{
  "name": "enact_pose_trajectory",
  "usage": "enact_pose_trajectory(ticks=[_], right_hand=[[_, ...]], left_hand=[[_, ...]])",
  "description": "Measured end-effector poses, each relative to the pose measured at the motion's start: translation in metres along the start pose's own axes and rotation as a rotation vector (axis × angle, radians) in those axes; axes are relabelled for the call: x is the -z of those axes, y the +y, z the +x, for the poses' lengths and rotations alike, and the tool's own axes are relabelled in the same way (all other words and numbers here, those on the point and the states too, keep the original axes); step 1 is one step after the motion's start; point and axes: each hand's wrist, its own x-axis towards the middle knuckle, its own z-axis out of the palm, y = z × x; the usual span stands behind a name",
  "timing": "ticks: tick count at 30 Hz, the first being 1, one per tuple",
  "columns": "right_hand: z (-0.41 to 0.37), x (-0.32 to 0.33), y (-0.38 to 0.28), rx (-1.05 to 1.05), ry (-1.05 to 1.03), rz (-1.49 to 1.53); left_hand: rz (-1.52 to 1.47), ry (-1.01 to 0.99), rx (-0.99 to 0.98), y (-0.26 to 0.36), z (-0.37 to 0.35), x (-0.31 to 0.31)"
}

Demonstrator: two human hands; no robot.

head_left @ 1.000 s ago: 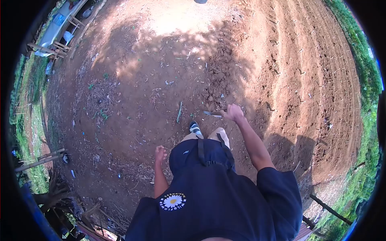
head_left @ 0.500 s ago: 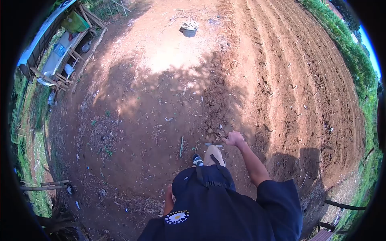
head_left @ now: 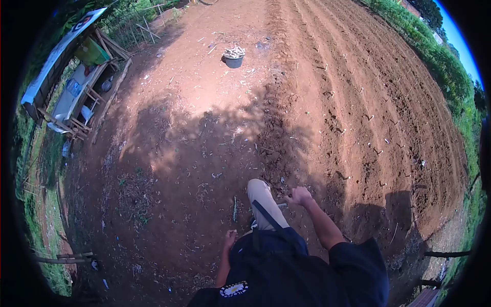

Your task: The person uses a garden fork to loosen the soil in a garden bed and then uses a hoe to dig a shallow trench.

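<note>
My right hand (head_left: 300, 196) is closed above the soil, just right of my raised knee. It grips a tool, of which only a short pale piece (head_left: 282, 204) shows beside my trouser leg. My left hand (head_left: 230, 239) is held low at my left side with its fingers curled. A small pale bit shows at its fingertips, too small to name. Loose dark clods (head_left: 273, 153) lie in a strip ahead of my knee.
A dark bucket (head_left: 233, 62) heaped with pale pieces stands ahead on bare soil. Planted ridges with short upright sticks (head_left: 369, 118) run along the right. A wooden shelter with a bench (head_left: 76, 92) is at the upper left. Poles (head_left: 447, 254) stick in at the lower right.
My knee has come up and forward, hiding most of the tool. My right hand has moved slightly down and right. My left hand has come into fuller view. The bucket appears lower.
</note>
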Motion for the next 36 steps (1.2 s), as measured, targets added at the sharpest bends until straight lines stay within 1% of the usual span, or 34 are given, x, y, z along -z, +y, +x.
enact_pose_trajectory(ticks=[1,2,3,4,6,9,14,16,18,20,22,24,27,28,29,31,32,34,35,36], right_hand=[[0.0,-0.006,0.001,-0.005,0.001,0.005],[-0.001,-0.014,0.001,0.011,0.045,-0.009],[0.005,-0.015,0.001,0.031,0.097,-0.022],[0.008,-0.011,0.0,0.029,0.099,-0.01],[0.001,-0.014,0.001,0.051,0.015,0.053],[-0.007,-0.014,0.001,0.061,0.032,0.036],[-0.017,-0.01,-0.005,0.096,-0.019,0.055],[-0.013,-0.008,-0.003,0.109,-0.046,0.079],[-0.008,-0.013,0.002,0.12,-0.024,0.082],[-0.006,-0.004,0.004,0.138,-0.04,0.111],[0.0,0.002,0.007,0.157,-0.056,0.145],[0.007,0.002,0.011,0.16,-0.045,0.156],[0.025,-0.004,0.014,0.128,-0.093,0.192],[0.037,-0.018,0.018,0.115,-0.043,0.242],[0.049,-0.029,0.018,0.127,-0.046,0.23],[0.096,-0.029,0.005,0.146,-0.044,0.227],[0.111,-0.023,-0.011,0.136,-0.047,0.234],[0.153,0.003,-0.048,0.111,-0.092,0.194],[0.167,0.011,-0.053,0.135,-0.074,0.191],[0.176,0.013,-0.057,0.146,-0.101,0.199]], left_hand=[[0.026,-0.002,0.002,-0.004,0.002,0.002],[0.031,-0.005,0.002,-0.011,-0.002,0.004],[0.145,-0.01,0.03,-0.016,-0.001,0.008],[0.267,-0.012,0.065,-0.015,-0.001,0.016],[0.291,-0.007,0.089,-0.017,0.0,0.019],[0.325,-0.004,0.117,-0.017,0.001,0.021],[0.362,-0.011,0.201,-0.015,0.004,0.021],[0.212,-0.047,0.228,-0.001,0.015,0.016],[0.034,-0.051,0.234,0.015,0.016,0.009],[0.157,-0.001,0.202,0.039,0.014,0.001],[0.065,0.007,0.188,0.044,0.022,-0.001],[0.098,0.036,0.265,0.055,0.03,-0.004],[0.137,0.074,0.363,0.07,0.041,-0.017],[0.149,0.085,0.385,0.071,0.054,-0.022],[0.167,0.088,0.416,0.07,0.064,-0.026],[0.347,0.054,0.215,0.066,0.087,-0.036],[0.36,0.034,0.243,0.063,0.084,-0.037],[0.524,0.076,0.059,0.077,0.09,-0.048],[0.519,0.1,0.041,0.095,0.087,-0.041],[0.414,-0.032,0.159,0.116,0.074,-0.033]])
